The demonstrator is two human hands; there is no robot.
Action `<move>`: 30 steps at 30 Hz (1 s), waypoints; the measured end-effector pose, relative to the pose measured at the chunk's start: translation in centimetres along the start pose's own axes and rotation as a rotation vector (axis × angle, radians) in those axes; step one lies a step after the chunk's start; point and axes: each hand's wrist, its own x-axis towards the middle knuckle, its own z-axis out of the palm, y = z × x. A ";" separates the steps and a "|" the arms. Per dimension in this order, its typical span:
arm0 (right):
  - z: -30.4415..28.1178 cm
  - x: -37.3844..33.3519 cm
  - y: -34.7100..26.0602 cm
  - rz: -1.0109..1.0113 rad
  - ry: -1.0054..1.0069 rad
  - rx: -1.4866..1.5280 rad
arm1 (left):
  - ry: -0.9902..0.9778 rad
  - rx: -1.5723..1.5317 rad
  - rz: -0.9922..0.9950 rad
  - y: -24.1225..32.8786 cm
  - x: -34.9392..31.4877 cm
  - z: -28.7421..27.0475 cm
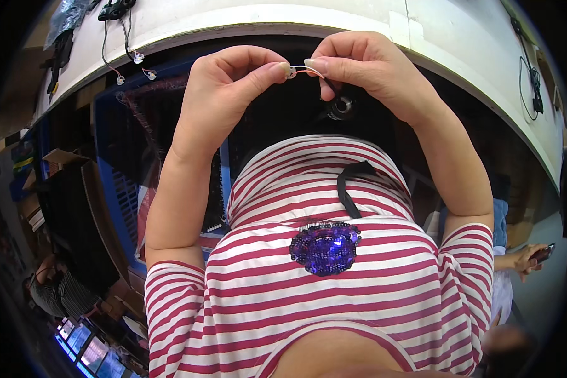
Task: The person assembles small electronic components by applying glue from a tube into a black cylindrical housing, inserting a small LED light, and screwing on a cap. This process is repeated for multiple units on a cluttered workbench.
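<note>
My left hand (223, 85) pinches a small whitish connector (292, 72) between thumb and fingertip. Thin white and orange wires (310, 69) run from it across a short gap to my right hand (375, 69). The thumb and fingers of that hand are closed on the wires, close to where they meet a black cable (328, 84). Below the right fingers is a dark round part with a shiny ring (341, 108); whether it joins the cable cannot be made out. Both hands are raised in front of the near table edge.
The white tabletop (334, 14) curves across the far side. Black cables with small white connectors (138, 58) hang over its left edge; another black cable (535, 94) lies at right. A blue plastic crate (116, 189) stands at left. Other people (60, 293) are around, one (526, 259) holding something dark.
</note>
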 end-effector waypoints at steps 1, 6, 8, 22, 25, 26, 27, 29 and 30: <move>0.0 -0.1 -0.1 -0.009 0.001 0.000 | 0.001 -0.006 0.002 0.0 0.0 0.0; 0.1 -0.3 -0.1 -0.043 0.020 -0.052 | -0.012 -0.026 -0.004 0.0 -0.1 0.0; 0.1 -0.3 -0.2 -0.023 0.013 -0.067 | -0.055 -0.086 -0.037 0.1 -0.3 -0.1; -0.1 -0.3 0.5 0.134 -0.171 0.254 | -0.146 -0.534 -0.172 -0.7 -0.7 0.5; 0.9 -0.8 0.7 -0.048 0.021 0.204 | -0.080 -0.581 -0.157 -1.0 -0.7 0.9; 1.6 -1.0 0.7 -0.141 0.123 0.160 | -0.059 -0.600 -0.149 -1.1 -0.6 1.0; 2.2 -0.9 1.2 -0.275 0.243 0.145 | -0.039 -0.619 -0.141 -1.2 -0.5 1.1; 2.5 -1.1 1.9 -0.470 0.343 -0.170 | -0.025 -0.657 -0.134 -1.5 -0.3 1.4; 2.6 -1.1 1.9 -0.532 0.370 -0.313 | -0.018 -0.675 -0.131 -1.6 -0.3 1.5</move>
